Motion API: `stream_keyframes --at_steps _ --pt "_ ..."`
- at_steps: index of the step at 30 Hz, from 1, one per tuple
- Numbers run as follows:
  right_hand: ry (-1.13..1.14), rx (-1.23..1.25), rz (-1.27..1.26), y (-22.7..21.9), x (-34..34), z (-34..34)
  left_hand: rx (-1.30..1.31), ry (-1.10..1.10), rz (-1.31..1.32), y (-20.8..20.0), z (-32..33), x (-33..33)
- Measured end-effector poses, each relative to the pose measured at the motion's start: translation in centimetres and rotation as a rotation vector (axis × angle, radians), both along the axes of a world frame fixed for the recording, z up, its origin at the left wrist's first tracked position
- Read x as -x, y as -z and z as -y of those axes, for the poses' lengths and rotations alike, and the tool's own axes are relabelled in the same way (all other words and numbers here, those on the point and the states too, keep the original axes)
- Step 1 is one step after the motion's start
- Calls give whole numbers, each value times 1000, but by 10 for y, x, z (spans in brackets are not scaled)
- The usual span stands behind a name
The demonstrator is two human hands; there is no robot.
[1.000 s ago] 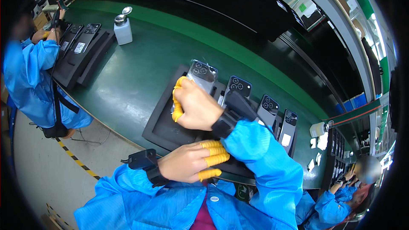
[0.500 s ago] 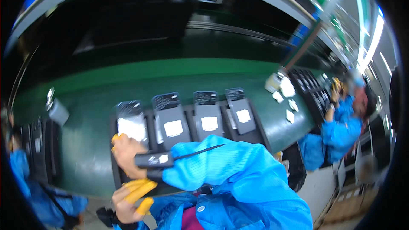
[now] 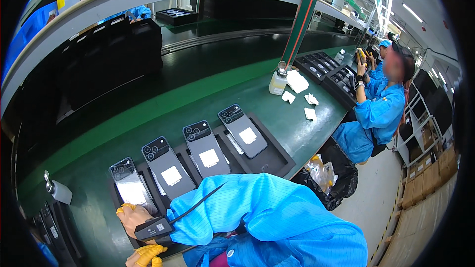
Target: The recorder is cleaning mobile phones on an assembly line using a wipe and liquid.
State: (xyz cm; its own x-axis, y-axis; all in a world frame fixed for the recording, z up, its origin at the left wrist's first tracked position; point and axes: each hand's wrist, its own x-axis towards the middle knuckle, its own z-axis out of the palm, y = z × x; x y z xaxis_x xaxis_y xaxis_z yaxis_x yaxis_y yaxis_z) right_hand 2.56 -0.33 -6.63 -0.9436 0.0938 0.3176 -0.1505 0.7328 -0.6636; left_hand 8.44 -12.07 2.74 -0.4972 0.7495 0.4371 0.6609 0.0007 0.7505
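Observation:
Four-camera-side-up grey smartphones are not all alike: the leftmost smartphone has a shiny, reflective back. My right hand reaches across to its near end, yellow covers on the fingertips, fingers curled against the phone's lower edge; part of the grip is hidden. A black device with a cable is strapped at that wrist. My left hand is just below, near the table edge, its yellow-covered fingers stretched out and holding nothing visible. Beside the leftmost phone lie a second phone, a third phone and a fourth phone, each with a white label.
The phones lie in a black tray on the green table. Pump bottles stand either side. White wipes lie at the right. A black-bagged bin is by the edge; a co-worker sits beyond.
My view has turned to the right, so the tray appears lower and tilted. My right hand stays at the leftmost phone; my left hand now shows only at the lower edge.

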Motion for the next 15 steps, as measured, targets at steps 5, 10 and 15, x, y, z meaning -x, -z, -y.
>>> stream_keyframes --at_steps 5,10,15 --pt "-85 143 17 -4 -3 7 12 -99 -11 -3 9 -3" --pt "-369 -208 227 -28 30 -25 79 -368 25 2 3 -6" --pt "-482 -96 333 -59 35 -78 215 -652 -3 11 -23 2"
